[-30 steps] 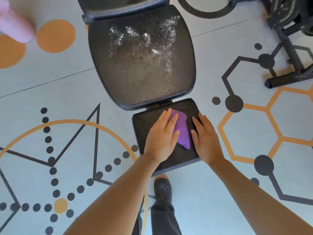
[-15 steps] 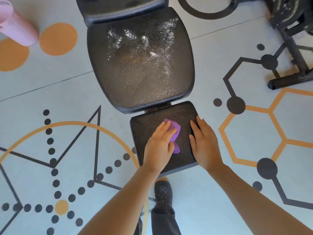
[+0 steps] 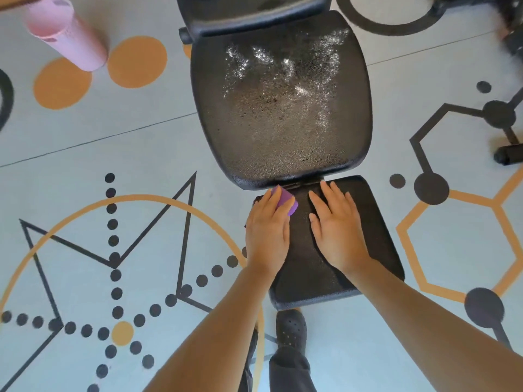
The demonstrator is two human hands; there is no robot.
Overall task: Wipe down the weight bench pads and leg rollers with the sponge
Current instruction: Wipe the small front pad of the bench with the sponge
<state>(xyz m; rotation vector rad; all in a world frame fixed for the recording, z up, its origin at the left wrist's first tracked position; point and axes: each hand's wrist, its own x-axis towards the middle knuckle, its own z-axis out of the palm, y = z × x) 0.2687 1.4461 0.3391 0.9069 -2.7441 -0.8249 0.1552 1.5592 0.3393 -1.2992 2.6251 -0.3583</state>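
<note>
— Around the small black textured seat pad point(image 3: 368, 236), what else is there?

— Beyond its far edge sits the large black rounded bench pad point(image 3: 283, 108), its surface speckled with shiny wet droplets. Further off to the far left of the small pad stands a pink perforated plastic cylinder point(image 3: 63, 32), open at the top; I cannot tell whether anything is inside. Off to the far right, dark metal equipment legs point(image 3: 509, 148) rest on the pale floor with black and orange shapes point(image 3: 141, 154). Just below the pad's near edge is a black perforated clog point(image 3: 291, 326) on the person's foot.

— And the purple rectangular sponge point(image 3: 287, 202)?

— At the far left corner of the small pad, close to the gap before the large pad. Only its far end shows; the long axis appears to run diagonally, towards the far left corner.

— What covers it?

— The left hand point(image 3: 267, 233) lies on top of it, fingers straight and together, pressing it flat against the pad.

— The other hand?

— The right hand point(image 3: 336, 230) rests palm down on the middle of the small pad, just beside the left, fingers extended and slightly spread, holding nothing. Both forearms reach in over the pad's near edge
</note>
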